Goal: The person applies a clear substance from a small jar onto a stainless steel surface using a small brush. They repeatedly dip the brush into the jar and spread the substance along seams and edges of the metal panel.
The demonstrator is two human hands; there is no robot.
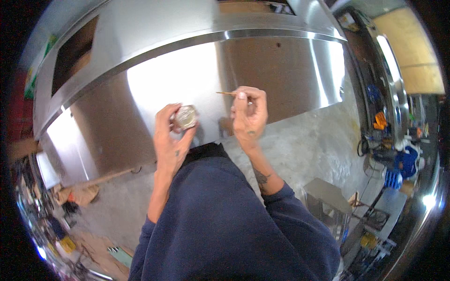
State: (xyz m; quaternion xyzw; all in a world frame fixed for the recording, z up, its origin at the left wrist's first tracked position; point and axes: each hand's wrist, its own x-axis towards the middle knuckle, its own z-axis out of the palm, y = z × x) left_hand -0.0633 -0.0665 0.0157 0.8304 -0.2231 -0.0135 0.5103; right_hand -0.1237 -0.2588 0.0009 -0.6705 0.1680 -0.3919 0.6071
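Observation:
My left hand (169,133) is closed around a small round container (186,117), like a jar or tin, with a pale metallic top turned up. Blur hides whether it has a lid on. In my right hand (249,114) the thumb and fingers pinch a thin, brownish stick (226,92) that points left, toward the left side of the bench. Its kind is too small to make out. The two hands are apart, both above the near part of a shiny sheet-metal surface (187,65), and the stick does not touch the container.
A raised steel ledge (164,49) crosses behind the sheet, with rectangular openings beyond it. Grey concrete floor (300,145) lies below. A grey metal stand (328,199) is at the right, near blue and orange items. Brown cloth or paper (82,194) lies at the left.

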